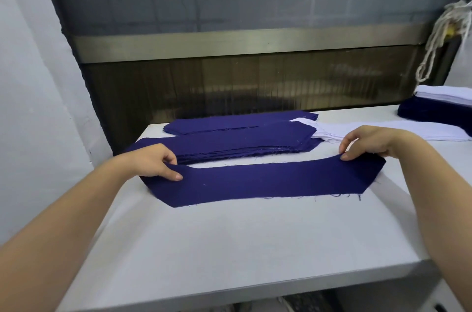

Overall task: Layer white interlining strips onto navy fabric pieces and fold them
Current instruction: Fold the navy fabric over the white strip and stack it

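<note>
Looking down from the head view: two bare arms reach out over a pale tabletop point(229, 248).
Blue cloth piece: one long navy strip point(263, 181) lies flat on the tabletop, just in front of the person, with slanted ends.
Left hand: the left hand point(155, 162) pinches the left end of the strip, thumb on top and fingers curled under the far edge.
Right hand: the right hand point(370, 142) pinches the far right corner of the strip between thumb and fingers, lifting that edge a tiny bit.
Blue piles: a near pile of navy pieces point(245, 142) sits just behind the strip, and a far pile point(229, 121) sits behind that one.
White strips: a flat pile of white strips point(383, 130) lies to the right of the blue piles, near the right hand but not touching it.
Right-side pile: more white and navy pieces point(439, 105) are stacked at the far right edge.
Back of the scene: a dark machine opening point(255, 82) with a metal bar above it, and some white string point(434, 43) hanging on the right.
How the cloth will feel: I think it is light, soft and floppy, so it will sag if held in one spot.
Edges: loose threads show along the near edge, so it may fray if tugged hard.
Where to hold: I think both ends at once, as now, keeps it straight and smooth.
White strip guess: it looks thin and light too, so lift one by its ends and lay it gently so it does not slide.
</note>
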### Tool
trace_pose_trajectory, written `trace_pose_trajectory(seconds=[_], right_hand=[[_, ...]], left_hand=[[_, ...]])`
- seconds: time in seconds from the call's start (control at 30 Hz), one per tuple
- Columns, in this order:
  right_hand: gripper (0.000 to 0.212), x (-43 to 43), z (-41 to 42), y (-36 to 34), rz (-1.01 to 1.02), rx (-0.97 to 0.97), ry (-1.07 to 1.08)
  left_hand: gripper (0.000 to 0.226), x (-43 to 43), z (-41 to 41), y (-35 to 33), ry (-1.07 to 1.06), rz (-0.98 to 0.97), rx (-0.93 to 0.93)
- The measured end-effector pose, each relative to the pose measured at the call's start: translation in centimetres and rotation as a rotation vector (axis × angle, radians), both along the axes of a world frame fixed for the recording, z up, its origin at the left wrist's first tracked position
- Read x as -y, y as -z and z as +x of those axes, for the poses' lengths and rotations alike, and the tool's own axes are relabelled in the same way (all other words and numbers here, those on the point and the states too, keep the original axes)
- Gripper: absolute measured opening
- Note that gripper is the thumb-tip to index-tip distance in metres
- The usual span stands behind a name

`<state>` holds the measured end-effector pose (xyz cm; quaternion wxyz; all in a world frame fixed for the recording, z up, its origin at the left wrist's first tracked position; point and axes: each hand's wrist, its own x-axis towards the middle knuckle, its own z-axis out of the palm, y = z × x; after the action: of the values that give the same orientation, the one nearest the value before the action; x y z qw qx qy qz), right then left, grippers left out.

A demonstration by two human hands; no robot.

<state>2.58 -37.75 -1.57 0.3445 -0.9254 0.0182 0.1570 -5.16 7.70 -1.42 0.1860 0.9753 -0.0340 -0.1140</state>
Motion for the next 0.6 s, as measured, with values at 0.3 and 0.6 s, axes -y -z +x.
trace_pose_trajectory(seconds=[0.3, 0.6], right_hand=[[0.017, -0.7, 0.3, 0.9, -0.084, 0.088, 0.04], [0.025, -3.1, 2.1, 1.9, -0.218, 0.445, 0.189]], left_hand=[[0.021, 0.0, -0.1, -0.5, 0.011, 0.149, 0.082], [0.036, 0.6, 0.8, -0.8, 0.037, 0.298, 0.125]])
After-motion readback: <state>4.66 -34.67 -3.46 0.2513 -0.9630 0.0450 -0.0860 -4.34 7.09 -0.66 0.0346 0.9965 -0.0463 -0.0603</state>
